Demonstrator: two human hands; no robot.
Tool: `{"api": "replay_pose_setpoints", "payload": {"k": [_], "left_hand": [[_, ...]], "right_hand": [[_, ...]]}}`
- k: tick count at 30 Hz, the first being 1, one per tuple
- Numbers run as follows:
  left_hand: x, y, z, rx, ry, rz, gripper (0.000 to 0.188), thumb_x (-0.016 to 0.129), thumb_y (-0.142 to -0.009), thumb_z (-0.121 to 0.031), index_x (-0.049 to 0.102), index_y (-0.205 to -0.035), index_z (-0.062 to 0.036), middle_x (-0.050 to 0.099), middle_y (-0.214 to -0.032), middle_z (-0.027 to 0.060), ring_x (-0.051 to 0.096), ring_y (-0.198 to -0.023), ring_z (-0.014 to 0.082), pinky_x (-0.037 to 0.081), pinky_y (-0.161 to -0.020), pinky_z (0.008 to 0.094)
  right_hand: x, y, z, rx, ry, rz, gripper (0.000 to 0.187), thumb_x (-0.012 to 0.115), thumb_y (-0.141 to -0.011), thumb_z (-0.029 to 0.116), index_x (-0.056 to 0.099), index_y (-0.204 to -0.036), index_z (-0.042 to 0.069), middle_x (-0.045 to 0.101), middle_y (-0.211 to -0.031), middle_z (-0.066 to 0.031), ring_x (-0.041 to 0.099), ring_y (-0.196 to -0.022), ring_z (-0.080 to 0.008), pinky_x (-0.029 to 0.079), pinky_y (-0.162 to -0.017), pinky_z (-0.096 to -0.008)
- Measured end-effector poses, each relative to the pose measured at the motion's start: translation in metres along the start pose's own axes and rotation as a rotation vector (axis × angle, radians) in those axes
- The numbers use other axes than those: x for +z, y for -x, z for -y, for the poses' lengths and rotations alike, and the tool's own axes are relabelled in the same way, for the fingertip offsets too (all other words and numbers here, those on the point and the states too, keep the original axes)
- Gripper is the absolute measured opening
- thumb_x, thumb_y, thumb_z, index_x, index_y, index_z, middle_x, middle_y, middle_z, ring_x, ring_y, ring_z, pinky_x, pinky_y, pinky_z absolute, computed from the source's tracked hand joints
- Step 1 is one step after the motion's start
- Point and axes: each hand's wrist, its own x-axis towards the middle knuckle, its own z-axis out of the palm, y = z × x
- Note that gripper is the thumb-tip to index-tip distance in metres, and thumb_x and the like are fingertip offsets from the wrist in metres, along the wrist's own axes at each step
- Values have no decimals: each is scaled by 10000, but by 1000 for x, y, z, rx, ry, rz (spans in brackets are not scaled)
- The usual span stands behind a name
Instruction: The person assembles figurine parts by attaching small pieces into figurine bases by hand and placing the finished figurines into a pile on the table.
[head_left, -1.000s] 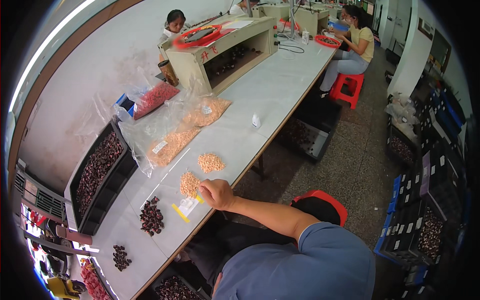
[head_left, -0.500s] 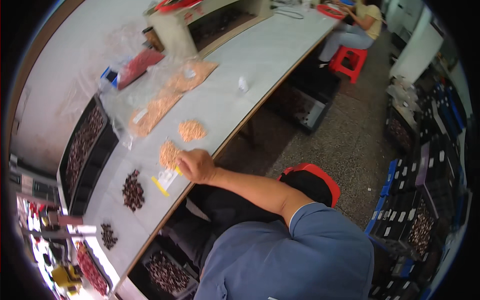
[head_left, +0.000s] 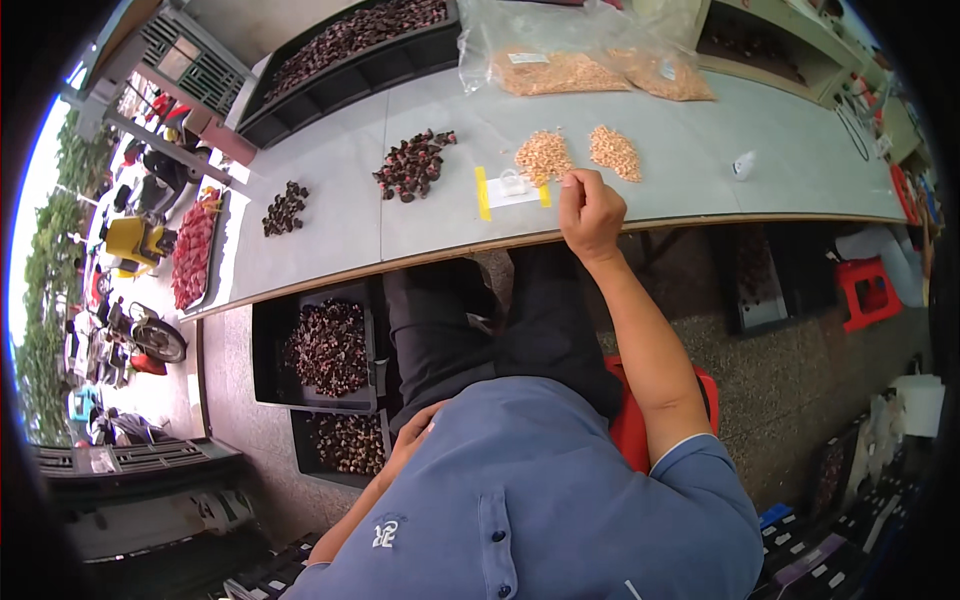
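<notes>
My right hand (head_left: 592,212) is closed, held over the table's front edge beside a white paper (head_left: 512,196) with yellow tape at both ends. What its fingers hold, if anything, is hidden. A small clear object (head_left: 514,181) lies on the paper. Just beyond the hand are two piles of small pale-orange pieces, a left pile (head_left: 543,156) and a right pile (head_left: 614,153). Farther left sit a larger pile of dark reddish pieces (head_left: 411,166) and a smaller dark pile (head_left: 286,208). My left hand (head_left: 415,430) lies open against my waist, its fingers partly hidden.
Clear bags of orange pieces (head_left: 565,72) lie at the table's back. A black tray of dark pieces (head_left: 350,62) stands back left; a tray of red pieces (head_left: 194,250) is at the left end. Black crates (head_left: 325,345) sit under the table. A small white item (head_left: 743,166) lies right.
The view has swung left and levelled, bringing my left hand and the outdoor area into sight. My right hand stays closed near the taped paper, now slightly right of it.
</notes>
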Motion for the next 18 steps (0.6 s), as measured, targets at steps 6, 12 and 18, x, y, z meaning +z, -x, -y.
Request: {"api": "replay_pose_setpoints", "payload": {"k": [6, 12, 18], "left_hand": [[-4, -9, -10, 37, 45, 125, 587, 445, -1098, -385, 393, -1526, 13, 484, -1517, 123, 455, -1399, 203, 351, -1156, 339], [-1, -34, -30, -21, 86, 227, 621, 436, -1092, -428, 390, -1532, 8, 480, -1522, 133, 457, -1397, 222, 349, -1163, 351], [-9, -62, -23, -82, -7, 338, 727, 493, -1039, -544, 385, -1553, -42, 453, -1546, 142, 451, -1403, 249, 335, -1176, 361]], "right_hand": [[5, 2, -1, 9, 62, 26, 102, 618, -951, 112, 640, -879, 43, 617, -632, -106, 608, -540, -286, 464, -519, -378], [1, 3, -6, 16, 75, 79, 129, 588, -975, 114, 637, -886, 34, 629, -665, -114, 616, -549, -280, 465, -525, -375], [2, 3, -6, 52, 85, 126, 145, 572, -998, 122, 651, -918, 31, 684, -710, -105, 658, -582, -221, 495, -553, -349]]}}
